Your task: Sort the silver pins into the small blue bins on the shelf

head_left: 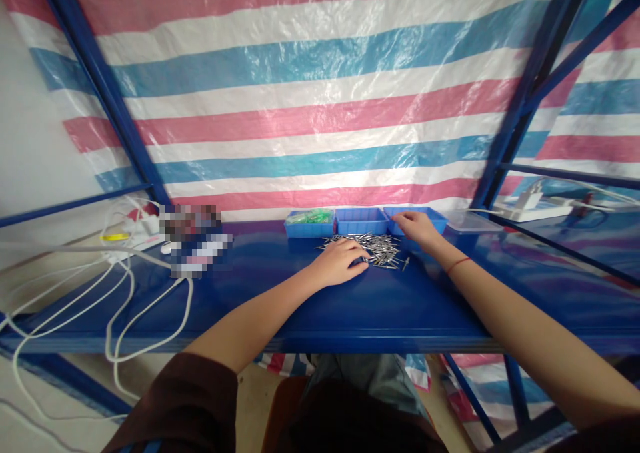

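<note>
A loose pile of silver blind rivets [383, 248] lies on the blue tabletop. My left hand [343, 262] rests at the pile's near left side, thumb and forefinger curled together around a rivet at their tips. My right hand [417, 228] is over the left end of the right blue bin [436, 222], its fingers bent down and closed. Whatever those right fingertips hold, if anything, is too small to make out. Beside that bin stand the middle blue bin [361, 221] and the left blue bin [310, 229], which contains green and clear small pieces.
A clear plastic lid [474, 222] lies right of the bins. White cables [131, 293] loop over the table's left side near a power strip [143, 241]. Another power strip [533, 206] sits at far right. Blue metal posts and a striped sheet [320, 126] enclose the back.
</note>
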Motion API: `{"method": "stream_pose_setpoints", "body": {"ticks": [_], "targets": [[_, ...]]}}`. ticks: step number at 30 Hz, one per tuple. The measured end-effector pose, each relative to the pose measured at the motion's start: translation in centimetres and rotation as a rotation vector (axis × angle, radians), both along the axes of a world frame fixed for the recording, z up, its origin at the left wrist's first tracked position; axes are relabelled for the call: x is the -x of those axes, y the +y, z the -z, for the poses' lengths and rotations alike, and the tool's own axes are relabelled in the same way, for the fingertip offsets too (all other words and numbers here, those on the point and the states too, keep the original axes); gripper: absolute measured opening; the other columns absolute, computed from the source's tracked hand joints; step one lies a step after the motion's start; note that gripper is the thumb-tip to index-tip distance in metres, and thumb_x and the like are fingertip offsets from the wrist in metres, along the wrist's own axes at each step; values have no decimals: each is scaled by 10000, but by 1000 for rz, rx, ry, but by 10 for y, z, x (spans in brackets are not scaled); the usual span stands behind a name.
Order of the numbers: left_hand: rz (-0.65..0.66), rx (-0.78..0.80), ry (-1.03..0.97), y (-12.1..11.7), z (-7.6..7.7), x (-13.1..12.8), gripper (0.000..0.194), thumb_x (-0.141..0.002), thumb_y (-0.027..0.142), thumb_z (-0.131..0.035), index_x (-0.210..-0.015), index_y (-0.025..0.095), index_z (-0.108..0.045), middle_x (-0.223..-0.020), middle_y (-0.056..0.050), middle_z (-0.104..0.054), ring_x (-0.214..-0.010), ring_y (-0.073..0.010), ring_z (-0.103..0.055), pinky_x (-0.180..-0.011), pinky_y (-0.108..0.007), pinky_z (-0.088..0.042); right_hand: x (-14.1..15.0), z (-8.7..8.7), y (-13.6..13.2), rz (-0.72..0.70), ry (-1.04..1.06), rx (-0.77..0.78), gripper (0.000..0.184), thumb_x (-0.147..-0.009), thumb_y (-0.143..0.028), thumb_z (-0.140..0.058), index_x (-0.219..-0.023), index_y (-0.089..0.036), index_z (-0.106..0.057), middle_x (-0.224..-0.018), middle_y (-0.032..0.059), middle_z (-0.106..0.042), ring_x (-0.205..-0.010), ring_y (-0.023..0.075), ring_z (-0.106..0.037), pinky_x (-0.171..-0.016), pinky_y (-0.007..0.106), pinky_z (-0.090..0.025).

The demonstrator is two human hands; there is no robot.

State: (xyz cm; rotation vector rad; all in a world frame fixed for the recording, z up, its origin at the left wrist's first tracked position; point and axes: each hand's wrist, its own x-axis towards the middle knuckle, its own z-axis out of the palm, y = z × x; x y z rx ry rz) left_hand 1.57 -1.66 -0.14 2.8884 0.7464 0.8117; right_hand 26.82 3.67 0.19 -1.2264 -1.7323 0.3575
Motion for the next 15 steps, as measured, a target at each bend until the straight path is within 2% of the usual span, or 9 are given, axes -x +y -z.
{"method": "stream_pose_setpoints", "body": {"ticks": [2,3,6,9,12,15], "targets": [[-25,1,-3,2,1,1,236,-846,314,-502,-1000,225,-657,-1025,-71,-632,-1010,-219,-551,-926,-368,-403,16,-7,-11,16,-124,64,238,-756,-369,-531,-671,-162,-609,-582,33,-584,-530,134,-484,-528,284,-368],[-39,0,-6,4,2,2,232,-845,310,-503,-996,228,-658,-1022,-68,-632,-1006,-217,-553,-923,-367,-407,24,-11,-17,-40,-206,93,212,-750,-339,-528,-695,-164,-634,-640,33,-620,-578,142,-519,-565,278,-387],[-86,-10,1,7,3,4,233,-849,307,-496,-1002,233,-655,-1031,-57,-630,-994,-207,-561,-915,-363,-418,45,-18,-32,-173,-432,112,180,-728,-266,-522,-750,-169,-672,-693,24,-650,-612,141,-548,-601,259,-405],[-132,-25,41,9,2,4,244,-861,315,-476,-1015,233,-647,-1051,-47,-627,-996,-192,-560,-915,-349,-427,53,-18,-37,-202,-634,66,217,-715,-246,-546,-845,-162,-698,-787,53,-659,-664,152,-572,-647,256,-419],[-152,-41,59,9,3,4,251,-866,319,-467,-1018,231,-645,-1062,-42,-628,-1002,-186,-558,-919,-336,-430,55,-12,-36,-216,-732,19,233,-756,-252,-531,-882,-171,-710,-856,79,-653,-735,171,-591,-702,260,-425],[-166,-43,50,10,3,3,250,-860,316,-473,-1014,221,-646,-1066,-45,-632,-1005,-190,-561,-925,-335,-426,57,-8,-35,-224,-736,-6,206,-775,-217,-509,-820,-173,-705,-840,78,-651,-750,173,-596,-706,251,-422]]}}
